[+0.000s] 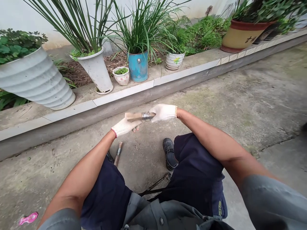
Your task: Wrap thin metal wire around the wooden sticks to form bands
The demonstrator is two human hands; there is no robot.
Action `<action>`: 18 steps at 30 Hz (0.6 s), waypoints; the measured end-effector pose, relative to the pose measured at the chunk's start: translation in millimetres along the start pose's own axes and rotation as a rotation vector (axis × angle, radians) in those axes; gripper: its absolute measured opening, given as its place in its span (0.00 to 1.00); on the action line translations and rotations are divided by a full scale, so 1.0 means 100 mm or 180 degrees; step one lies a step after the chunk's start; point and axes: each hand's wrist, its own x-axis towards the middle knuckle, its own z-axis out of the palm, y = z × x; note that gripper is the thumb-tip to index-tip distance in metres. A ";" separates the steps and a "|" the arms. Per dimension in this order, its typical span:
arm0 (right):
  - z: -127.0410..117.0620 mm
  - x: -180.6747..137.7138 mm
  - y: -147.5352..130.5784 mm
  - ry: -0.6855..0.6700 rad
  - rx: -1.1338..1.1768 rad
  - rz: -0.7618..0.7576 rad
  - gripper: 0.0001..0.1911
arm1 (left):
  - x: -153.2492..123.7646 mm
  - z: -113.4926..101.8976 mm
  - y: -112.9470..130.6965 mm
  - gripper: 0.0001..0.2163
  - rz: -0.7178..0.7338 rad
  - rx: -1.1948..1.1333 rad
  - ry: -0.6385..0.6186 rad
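Note:
A short wooden handle [134, 117] with silvery wire wound round it is held level between my hands, its left end blurred. My right hand [163, 112], in a white knitted glove, is closed round its dark end beside the wire binding [145, 115]. My left hand [124, 126], in a similar glove with a red cuff edge, cradles the pale end from below; bare fingertips show under it. On the concrete near my left foot lies a second wire-bound wooden handle [118, 153], its lower part hidden by my leg.
Ahead runs a low tiled ledge [124, 94]. On it stand a ribbed white planter [35, 78], a tall white pot [97, 70], a blue bucket [138, 66] and a yellow-brown pot [244, 35]. A metal tool [158, 182] lies between my feet; a pink object [28, 218] lies lower left.

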 end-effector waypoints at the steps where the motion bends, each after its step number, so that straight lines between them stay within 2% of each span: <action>1: -0.01 0.03 0.01 0.0153 -0.0045 0.0136 0.15 | 0.01 0.01 0.01 0.20 -0.0057 0.0018 0.0067; 6: -0.01 0.16 0.06 0.0556 -0.0534 0.0882 0.16 | 0.04 0.10 0.03 0.18 -0.0199 0.0274 0.0044; 8: 0.00 0.18 0.08 0.0513 -0.0744 0.1141 0.16 | 0.04 0.12 0.03 0.17 -0.0267 0.0410 0.0014; 11: 0.03 0.18 0.04 0.0232 -0.1154 0.1363 0.19 | 0.03 0.09 0.04 0.17 -0.0250 0.0758 0.0058; 14: 0.08 0.14 -0.05 -0.0165 -0.1423 0.1238 0.18 | 0.02 0.03 0.05 0.18 -0.0057 0.1158 0.0196; 18: 0.15 0.08 -0.09 -0.0834 -0.1286 0.0409 0.13 | 0.00 -0.03 0.03 0.18 0.0090 0.1247 0.0258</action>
